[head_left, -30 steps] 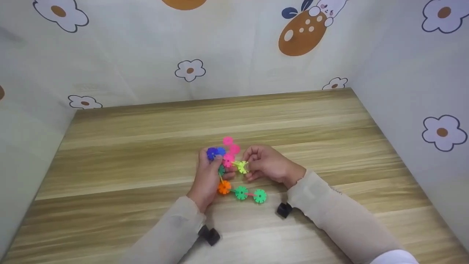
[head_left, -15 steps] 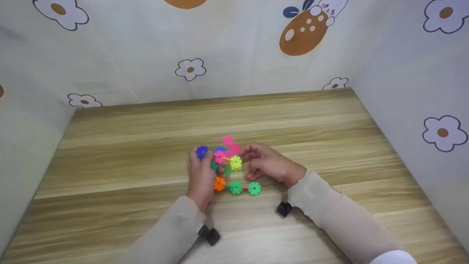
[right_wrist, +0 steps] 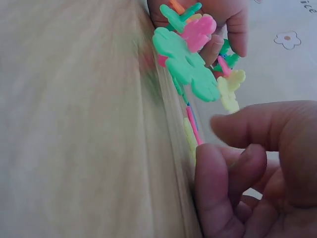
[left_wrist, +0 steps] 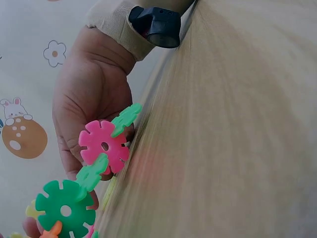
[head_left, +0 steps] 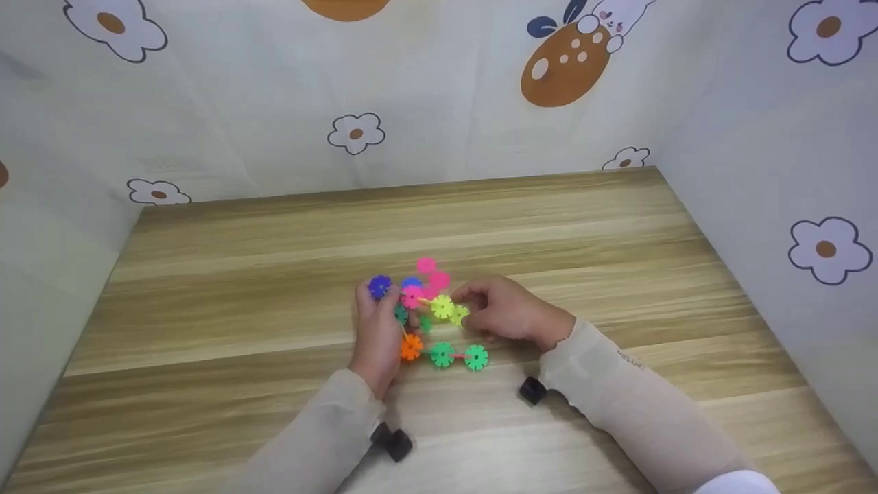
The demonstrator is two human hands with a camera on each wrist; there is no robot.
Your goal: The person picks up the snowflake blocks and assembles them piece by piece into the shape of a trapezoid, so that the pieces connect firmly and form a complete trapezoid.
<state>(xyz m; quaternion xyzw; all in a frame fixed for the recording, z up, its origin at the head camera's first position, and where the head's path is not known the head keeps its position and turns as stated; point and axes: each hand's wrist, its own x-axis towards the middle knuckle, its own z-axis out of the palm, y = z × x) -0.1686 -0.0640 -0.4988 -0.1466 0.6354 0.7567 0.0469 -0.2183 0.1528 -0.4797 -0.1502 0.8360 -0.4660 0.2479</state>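
My left hand (head_left: 377, 331) grips a chain of notched plastic snowflake discs between thumb and fingers. A dark blue disc (head_left: 380, 287) shows at its thumb, with an orange disc (head_left: 411, 346) below. Two green discs (head_left: 442, 355) extend rightward, joined by a pink one seen nearly edge-on. A pink disc (head_left: 412, 296) leads to a yellow disc (head_left: 442, 307). A second yellow disc (head_left: 459, 315) lies at the fingertips of my right hand (head_left: 511, 312). In the right wrist view, that hand's thumb and index finger stand apart; contact with the yellow disc is unclear.
Beyond the hands are bright pink discs (head_left: 426, 265) and a blue disc (head_left: 411, 283). The wooden tabletop (head_left: 240, 288) meets a patterned curtain (head_left: 274, 103) at the back and sides. Each cuff carries a small black camera (head_left: 532, 391).
The left hand has shifted slightly left with the chain. My right hand drew away from the yellow disc, then came back towards it. A second yellow disc now shows at its fingertips.
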